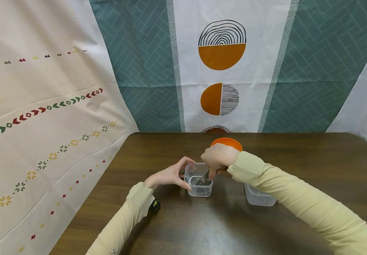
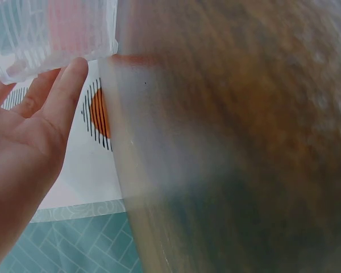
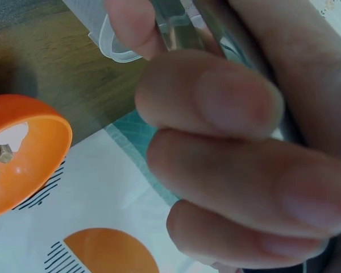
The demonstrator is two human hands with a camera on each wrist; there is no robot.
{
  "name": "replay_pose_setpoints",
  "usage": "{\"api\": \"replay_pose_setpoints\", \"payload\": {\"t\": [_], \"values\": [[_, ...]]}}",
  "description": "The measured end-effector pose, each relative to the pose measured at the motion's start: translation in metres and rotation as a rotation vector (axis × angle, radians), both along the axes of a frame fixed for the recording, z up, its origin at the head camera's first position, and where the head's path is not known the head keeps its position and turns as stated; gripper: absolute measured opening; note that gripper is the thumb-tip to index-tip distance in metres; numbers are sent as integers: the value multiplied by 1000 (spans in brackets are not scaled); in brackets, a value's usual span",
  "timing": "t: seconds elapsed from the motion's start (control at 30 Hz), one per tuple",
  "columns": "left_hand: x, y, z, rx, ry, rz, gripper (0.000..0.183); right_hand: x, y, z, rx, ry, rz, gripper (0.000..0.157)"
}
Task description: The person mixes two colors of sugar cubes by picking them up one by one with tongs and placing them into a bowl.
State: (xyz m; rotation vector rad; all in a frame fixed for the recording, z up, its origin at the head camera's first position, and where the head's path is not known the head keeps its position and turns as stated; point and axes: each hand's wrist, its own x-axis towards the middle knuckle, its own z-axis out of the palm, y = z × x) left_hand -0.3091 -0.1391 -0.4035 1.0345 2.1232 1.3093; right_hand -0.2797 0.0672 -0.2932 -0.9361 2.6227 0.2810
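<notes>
A clear plastic container (image 1: 199, 193) stands on the table in the head view. My left hand (image 1: 170, 175) holds its left side between thumb and fingers; in the left wrist view the fingertips lie against the container's wall (image 2: 74, 34). From the right, my right hand (image 1: 218, 157) reaches over and grips what look like metal tongs (image 1: 204, 179), whose end is down inside that container. Curled fingers hide much of the tongs (image 3: 179, 25) in the right wrist view. Whether anything is between their tips, I cannot tell.
Behind my right hand is an orange bowl (image 1: 228, 141); white and brown pieces show inside it in the right wrist view. A second clear container (image 1: 261, 200) sits to the right, partly under my right sleeve (image 1: 292, 191). Patterned cloth (image 1: 151, 71) hangs behind the wooden table (image 1: 202, 230).
</notes>
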Motion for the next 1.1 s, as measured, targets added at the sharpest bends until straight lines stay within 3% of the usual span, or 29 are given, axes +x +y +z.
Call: {"api": "replay_pose_setpoints", "payload": {"t": [0.27,0.47,0.73,1.1], "values": [[2,1,2,4,-11,-16,80,-1,4,1,-24,-39,28,30],[11,2,18,24,-25,-38,78,-2,13,1,-94,-21,37,30],[0,-1,-2,-2,15,-6,78,-5,27,-1,-196,-24,96,41],[-1,0,-3,-8,14,6,79,-5,47,-4,-338,42,155,37]]}}
